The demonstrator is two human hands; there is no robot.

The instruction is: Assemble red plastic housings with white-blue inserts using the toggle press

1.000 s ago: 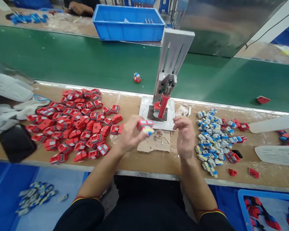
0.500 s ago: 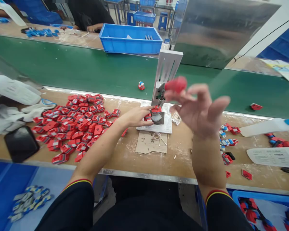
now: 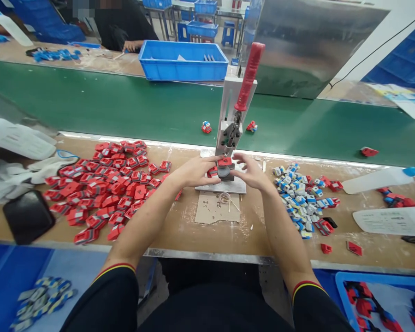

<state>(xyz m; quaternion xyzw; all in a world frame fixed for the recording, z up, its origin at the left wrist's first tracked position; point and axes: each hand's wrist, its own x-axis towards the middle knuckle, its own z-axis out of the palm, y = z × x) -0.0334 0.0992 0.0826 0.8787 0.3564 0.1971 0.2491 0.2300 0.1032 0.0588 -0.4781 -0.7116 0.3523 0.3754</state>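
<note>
A small hand press [image 3: 228, 133] stands on a white base plate [image 3: 237, 186] at the bench's far edge, its red handle [image 3: 249, 76] raised upright. A red toy part [image 3: 224, 161] sits on the press fixture. My left hand [image 3: 193, 170] pinches this part from the left. My right hand [image 3: 251, 171] reaches in from the right with fingers apart, fingertips at the part and fixture. A heap of red parts [image 3: 107, 184] lies left of my hands. To the right is a heap of blue, white and yellow parts [image 3: 300, 198].
Behind the bench runs a green conveyor belt [image 3: 124, 106] carrying two small assembled toys [image 3: 206, 127] and a red part [image 3: 369, 151]. Also in view: blue bin [image 3: 183, 60], black phone [image 3: 27, 216], white gloves [image 3: 17, 152], cardboard scrap [image 3: 216, 210], blue tray [image 3: 380, 299]. A co-worker's hand [image 3: 133, 45] rests across the belt.
My left hand carried a red part to the press fixture. My right hand swung the red handle up, then dropped to the fixture. A second toy now lies on the belt.
</note>
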